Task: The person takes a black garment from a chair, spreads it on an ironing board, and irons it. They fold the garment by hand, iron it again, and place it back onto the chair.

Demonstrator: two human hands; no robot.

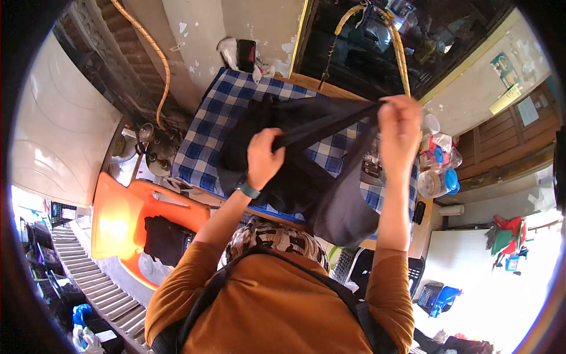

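The dark garment (330,194) is held up between both hands, above a counter (306,81) covered by a blue checked cloth (221,112). Its top edge is pulled into a taut band that slants from the left hand (262,154), lower and closer to the body, up to the right hand (400,127), higher in the picture and further out. That band is the garment's long axis here. The rest of the fabric hangs below it in a loose grey-black fold, and its far end rests on the cloth.

The left hand is closed in a fist around one end of the band, knuckles toward the camera, with a watch (249,190) on the wrist and the elbow bent. The right hand is closed on the other end, fingers curled over the edge, with the forearm nearly straight. Each hand holds its own end, so neither is nearer to the garment than the other. The wide lens bends the view, and it may be trousers or a shirt; I cannot tell which.

An orange chair (127,218) stands beside the counter on the left, and plastic jars (439,180) sit near the right hand.
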